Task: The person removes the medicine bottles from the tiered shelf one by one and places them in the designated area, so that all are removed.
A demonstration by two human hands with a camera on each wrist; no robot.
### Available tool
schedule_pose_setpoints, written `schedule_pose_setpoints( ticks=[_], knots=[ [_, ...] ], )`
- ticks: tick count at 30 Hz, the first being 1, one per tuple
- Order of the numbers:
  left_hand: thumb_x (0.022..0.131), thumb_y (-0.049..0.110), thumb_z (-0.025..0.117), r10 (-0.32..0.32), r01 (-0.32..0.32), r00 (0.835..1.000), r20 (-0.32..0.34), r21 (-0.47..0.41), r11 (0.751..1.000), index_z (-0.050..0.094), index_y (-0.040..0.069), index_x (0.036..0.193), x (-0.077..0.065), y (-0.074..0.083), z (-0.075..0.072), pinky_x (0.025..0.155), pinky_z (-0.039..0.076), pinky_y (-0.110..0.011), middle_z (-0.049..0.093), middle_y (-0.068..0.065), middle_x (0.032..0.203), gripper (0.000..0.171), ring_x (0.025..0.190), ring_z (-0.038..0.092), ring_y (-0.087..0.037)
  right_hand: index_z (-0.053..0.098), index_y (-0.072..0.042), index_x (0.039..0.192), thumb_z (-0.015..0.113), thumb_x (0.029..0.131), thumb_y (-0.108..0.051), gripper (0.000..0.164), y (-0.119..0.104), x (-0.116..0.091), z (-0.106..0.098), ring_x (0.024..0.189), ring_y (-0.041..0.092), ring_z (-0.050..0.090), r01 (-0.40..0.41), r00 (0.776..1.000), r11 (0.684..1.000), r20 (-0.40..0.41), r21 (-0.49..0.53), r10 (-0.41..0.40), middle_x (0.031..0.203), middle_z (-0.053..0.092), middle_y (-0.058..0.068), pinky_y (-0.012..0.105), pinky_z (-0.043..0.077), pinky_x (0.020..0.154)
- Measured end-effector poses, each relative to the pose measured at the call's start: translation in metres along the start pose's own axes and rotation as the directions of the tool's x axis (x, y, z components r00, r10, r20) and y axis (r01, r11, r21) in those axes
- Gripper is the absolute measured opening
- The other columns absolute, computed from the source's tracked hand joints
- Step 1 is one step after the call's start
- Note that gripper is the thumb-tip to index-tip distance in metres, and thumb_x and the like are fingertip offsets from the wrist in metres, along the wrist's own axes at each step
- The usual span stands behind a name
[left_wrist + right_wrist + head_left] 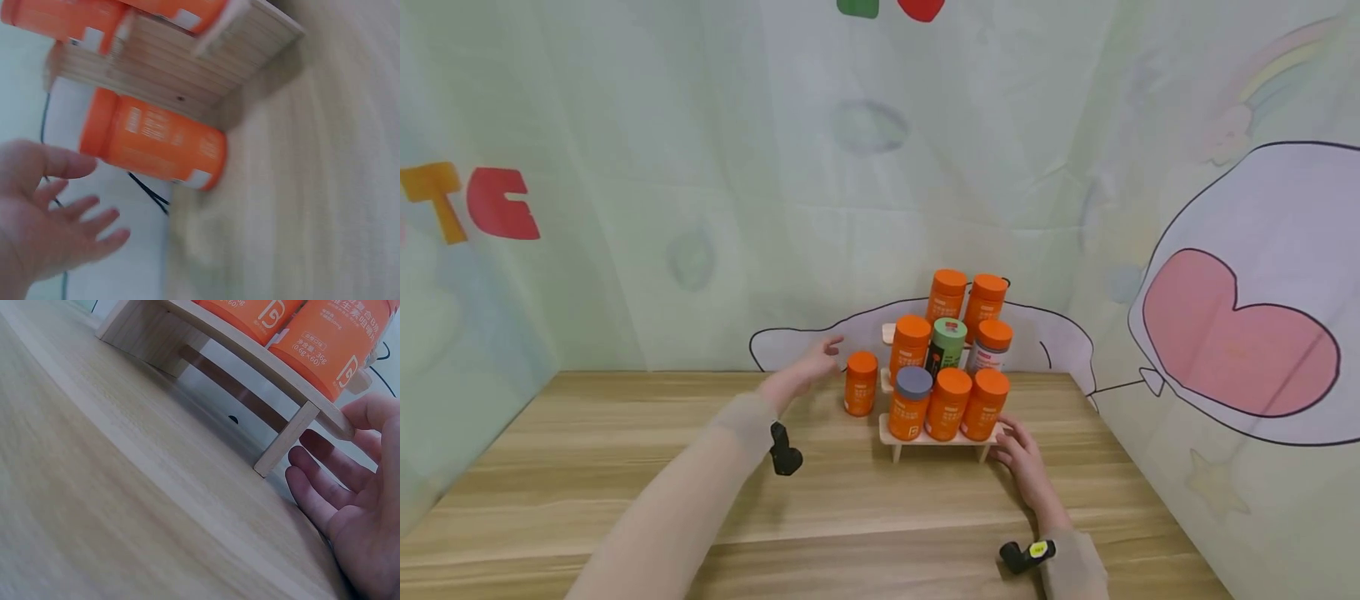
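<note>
An orange jar (861, 385) with an orange lid stands upright on the table, left of a tiered wooden rack (936, 442). My left hand (820, 364) reaches toward it with fingers spread; in the left wrist view the thumb comes close to the lid. My right hand (1022, 461) holds the right end of the rack's lowest tier, thumb at the corner and fingers bent beneath. On that tier are a grey-lidded orange jar (910, 404) and two orange-lidded jars. The middle tier bears an orange jar (911, 343), a green-lidded jar (948, 343) and a pale jar (989, 354) with an orange lid.
Two more orange jars (948, 292) stand on the top tier. The rack sits near the back of the wood-grain table (850, 517). A printed curtain (715, 208) hangs right behind it, and another printed panel (1247, 375) borders the right side.
</note>
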State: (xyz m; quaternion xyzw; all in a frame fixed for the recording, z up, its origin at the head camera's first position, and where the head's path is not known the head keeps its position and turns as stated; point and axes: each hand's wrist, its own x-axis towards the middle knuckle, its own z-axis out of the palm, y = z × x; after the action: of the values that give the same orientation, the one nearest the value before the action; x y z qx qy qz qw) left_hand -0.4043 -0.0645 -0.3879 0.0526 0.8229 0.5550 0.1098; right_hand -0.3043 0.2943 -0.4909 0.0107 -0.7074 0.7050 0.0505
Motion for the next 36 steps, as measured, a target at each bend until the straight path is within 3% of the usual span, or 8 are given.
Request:
schedule_pose_setpoints(
  ticks=[4, 7, 11, 15, 19, 23, 31, 36],
  knots=[
    [0.092, -0.004, 0.048, -0.013, 0.011, 0.988, -0.156, -0.011, 1.000, 0.038, 0.001, 0.149, 0.004, 0.018, -0.001, 0.111, 0.039, -0.048, 0.042, -0.025, 0.149, 0.058, 0.133, 0.046, -0.038, 0.043, 0.000, 0.135, 0.045, 0.099, -0.005, 0.036, 0.001, 0.000, -0.002, 0.088, 0.005, 0.061, 0.004, 1.000, 1.000, 0.000, 0.006, -0.004, 0.107, 0.051, 0.001, 0.022, 0.054, 0.079],
    [0.094, -0.001, 0.046, -0.013, 0.003, 0.975, -0.221, -0.047, 0.999, 0.043, 0.003, 0.146, 0.008, 0.035, 0.001, 0.110, 0.041, -0.045, 0.047, -0.020, 0.146, 0.052, 0.131, 0.049, -0.034, 0.043, 0.000, 0.136, 0.045, 0.099, -0.006, 0.037, 0.002, 0.000, -0.003, 0.088, 0.005, 0.060, 0.000, 1.000, 1.000, -0.003, 0.004, 0.000, 0.108, 0.051, 0.001, 0.022, 0.054, 0.079],
    [0.095, -0.002, 0.044, 0.034, -0.076, 0.953, -0.300, -0.131, 0.989, 0.050, 0.005, 0.140, 0.012, 0.063, 0.009, 0.106, 0.045, -0.041, 0.053, -0.015, 0.140, 0.045, 0.127, 0.051, -0.030, 0.040, 0.003, 0.138, 0.045, 0.099, -0.006, 0.040, 0.004, 0.000, -0.004, 0.089, 0.004, 0.059, -0.006, 1.000, 1.000, -0.007, -0.011, 0.006, 0.111, 0.048, 0.002, 0.021, 0.054, 0.079],
    [0.096, -0.001, 0.045, 0.134, -0.191, 0.931, -0.338, -0.141, 0.971, 0.054, 0.007, 0.135, 0.015, 0.090, 0.019, 0.102, 0.048, -0.039, 0.058, -0.012, 0.134, 0.041, 0.125, 0.053, -0.028, 0.038, 0.005, 0.140, 0.044, 0.100, -0.005, 0.042, 0.004, -0.001, -0.003, 0.089, 0.004, 0.059, -0.010, 1.000, 1.000, -0.012, -0.011, 0.010, 0.110, 0.048, 0.002, 0.021, 0.054, 0.079],
    [0.098, 0.004, 0.048, 0.215, -0.270, 0.925, -0.314, -0.146, 0.952, 0.053, 0.007, 0.138, 0.015, 0.111, 0.031, 0.104, 0.047, -0.039, 0.057, -0.012, 0.136, 0.040, 0.126, 0.054, -0.027, 0.037, 0.006, 0.141, 0.044, 0.099, -0.005, 0.043, 0.003, -0.001, -0.002, 0.089, 0.003, 0.060, -0.012, 1.000, 1.000, -0.011, -0.004, 0.012, 0.109, 0.050, 0.001, 0.021, 0.054, 0.080],
    [0.100, 0.015, 0.053, 0.257, -0.297, 0.936, -0.241, -0.149, 0.943, 0.048, 0.010, 0.143, 0.019, 0.124, 0.043, 0.109, 0.043, -0.041, 0.053, -0.011, 0.143, 0.044, 0.132, 0.050, -0.027, 0.036, 0.005, 0.141, 0.044, 0.100, -0.006, 0.043, 0.004, -0.002, -0.002, 0.088, 0.004, 0.059, -0.017, 1.000, 1.000, -0.010, -0.009, 0.017, 0.110, 0.049, 0.000, 0.021, 0.054, 0.080],
    [0.093, 0.031, 0.067, 0.258, -0.259, 0.966, -0.023, -0.120, 0.958, 0.026, 0.017, 0.156, 0.026, 0.143, 0.063, 0.115, 0.034, -0.046, 0.029, -0.010, 0.160, 0.077, 0.146, 0.030, -0.029, 0.039, 0.005, 0.138, 0.045, 0.100, -0.006, 0.041, 0.004, 0.001, 0.000, 0.087, 0.005, 0.057, -0.011, 1.000, 1.000, -0.009, 0.007, 0.011, 0.111, 0.046, 0.005, 0.022, 0.054, 0.079],
    [0.090, 0.025, 0.072, 0.234, -0.233, 0.972, 0.034, -0.037, 0.972, 0.021, 0.016, 0.157, 0.030, 0.149, 0.073, 0.114, 0.035, -0.047, 0.026, -0.012, 0.160, 0.085, 0.145, 0.030, -0.030, 0.042, 0.002, 0.136, 0.045, 0.099, -0.006, 0.038, 0.005, 0.001, 0.000, 0.085, 0.006, 0.057, -0.011, 1.000, 1.000, -0.009, 0.026, 0.011, 0.110, 0.045, 0.005, 0.021, 0.054, 0.078]
  ],
)
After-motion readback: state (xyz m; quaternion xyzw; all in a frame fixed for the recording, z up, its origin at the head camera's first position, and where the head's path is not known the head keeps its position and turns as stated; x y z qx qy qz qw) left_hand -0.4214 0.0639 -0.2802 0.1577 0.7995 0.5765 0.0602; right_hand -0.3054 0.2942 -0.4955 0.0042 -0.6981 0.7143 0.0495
